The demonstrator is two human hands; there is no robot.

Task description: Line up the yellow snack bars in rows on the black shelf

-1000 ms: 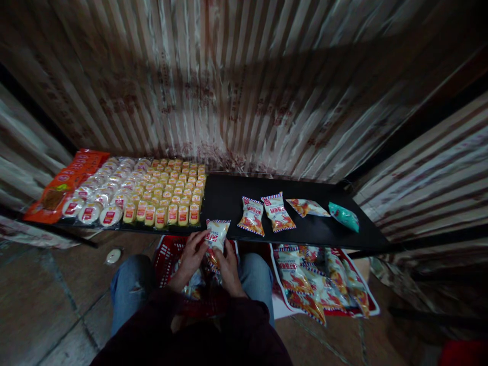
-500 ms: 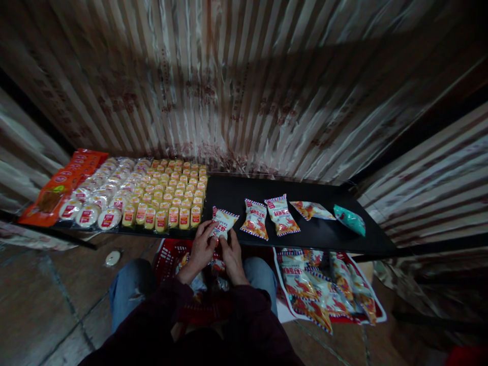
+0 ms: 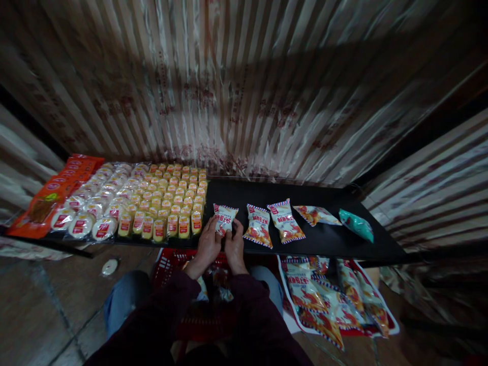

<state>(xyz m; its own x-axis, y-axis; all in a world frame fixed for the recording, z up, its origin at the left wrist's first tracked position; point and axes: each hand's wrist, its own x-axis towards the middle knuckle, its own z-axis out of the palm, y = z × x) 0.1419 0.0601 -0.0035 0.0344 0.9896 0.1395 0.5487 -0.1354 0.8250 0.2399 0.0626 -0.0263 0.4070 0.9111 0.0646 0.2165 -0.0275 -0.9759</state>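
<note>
Between my two hands a white snack bag (image 3: 224,217) with red print lies at the front of the black shelf (image 3: 229,189). My left hand (image 3: 209,242) closes on its left side and my right hand (image 3: 235,245) on its lower right corner, with fingertips partly hidden. To the right lie two similar shrimp snack bags, the nearer one (image 3: 258,225) and the other (image 3: 285,220). Left of my hands stand rows of yellow wrapped cakes (image 3: 159,229).
Further left are round white wrapped cakes (image 3: 82,225) and an orange packet (image 3: 41,206). A tilted snack bag (image 3: 316,215) and a green packet (image 3: 356,225) lie at right. Below are a red basket (image 3: 163,264) and a white-rimmed basket (image 3: 385,305) of snack bags.
My hands have pushed the bag slightly further back, and it now sits straighter on the shelf. The whole view has shifted a little.
</note>
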